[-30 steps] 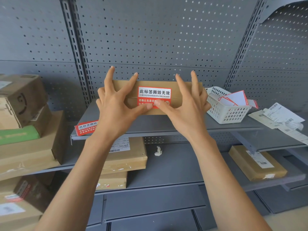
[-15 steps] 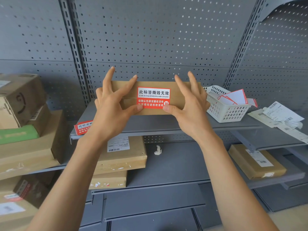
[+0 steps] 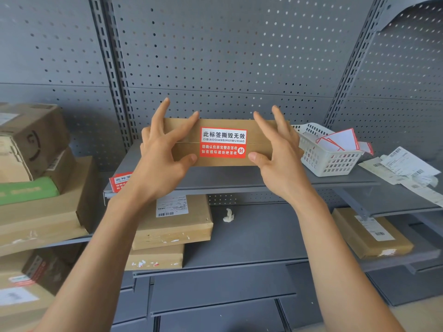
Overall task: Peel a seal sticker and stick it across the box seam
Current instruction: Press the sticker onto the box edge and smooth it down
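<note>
We see a long, flat brown cardboard box (image 3: 260, 144) at mid-frame, its seam running horizontally. Across that seam, a red-and-white seal sticker (image 3: 223, 142) with printed Chinese text lies flat at the box's centre.

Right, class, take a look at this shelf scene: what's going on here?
A person is sealing a flat brown cardboard box on a grey metal shelf. The red and white seal sticker already lies across the box seam. The left hand and right hand press on the box either side of the sticker, fingers spread, thumbs on its front face.
</note>
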Demonstrator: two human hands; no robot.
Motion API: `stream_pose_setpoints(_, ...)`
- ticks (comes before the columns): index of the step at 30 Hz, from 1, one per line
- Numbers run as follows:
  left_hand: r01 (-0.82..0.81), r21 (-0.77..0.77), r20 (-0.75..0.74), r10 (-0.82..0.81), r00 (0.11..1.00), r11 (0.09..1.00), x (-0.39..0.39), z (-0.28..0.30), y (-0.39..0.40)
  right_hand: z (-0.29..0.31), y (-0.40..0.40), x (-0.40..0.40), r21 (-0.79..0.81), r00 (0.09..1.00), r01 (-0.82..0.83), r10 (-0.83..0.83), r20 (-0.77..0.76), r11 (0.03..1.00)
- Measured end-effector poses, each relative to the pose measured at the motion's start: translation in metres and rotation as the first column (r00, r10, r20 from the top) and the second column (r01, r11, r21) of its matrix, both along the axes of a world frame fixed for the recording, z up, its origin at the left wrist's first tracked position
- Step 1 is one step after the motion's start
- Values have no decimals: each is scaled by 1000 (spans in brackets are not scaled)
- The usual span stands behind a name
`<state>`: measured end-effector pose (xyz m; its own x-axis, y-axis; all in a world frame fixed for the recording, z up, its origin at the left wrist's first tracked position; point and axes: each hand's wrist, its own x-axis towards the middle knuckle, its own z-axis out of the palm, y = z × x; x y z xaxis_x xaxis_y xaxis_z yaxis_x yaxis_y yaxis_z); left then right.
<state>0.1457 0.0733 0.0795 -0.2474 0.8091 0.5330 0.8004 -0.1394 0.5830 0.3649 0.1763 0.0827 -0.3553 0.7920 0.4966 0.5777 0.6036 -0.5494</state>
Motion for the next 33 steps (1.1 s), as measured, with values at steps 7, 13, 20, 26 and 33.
stream_pose_setpoints(7, 2, 29, 39, -3, 999, 1000, 0, -7, 3, -5, 0, 1, -5, 1000, -6, 6, 26, 1000)
stream_pose_setpoints(13, 13, 23, 81, -15, 997, 1000, -1, -26, 8, -22, 0, 0, -28, 1000, -20, 20, -1, 999)
stream_pose_setpoints(20, 23, -2, 102, -22, 995, 1000, 1, -48, 10, -47, 4, 2, -93, 998, -68, 66, -25, 993)
stream_pose_setpoints(26, 24, -40, 93, -20, 995, 999, 1, -58, 13, -58, 6, 3, -137, 997, -80, 78, -16, 987)
stream_pose_setpoints(33, 8, -45, 87, -4, 996, 999, 0, -62, 14, -63, 9, 4, -105, 996, -86, 86, -1, 991)
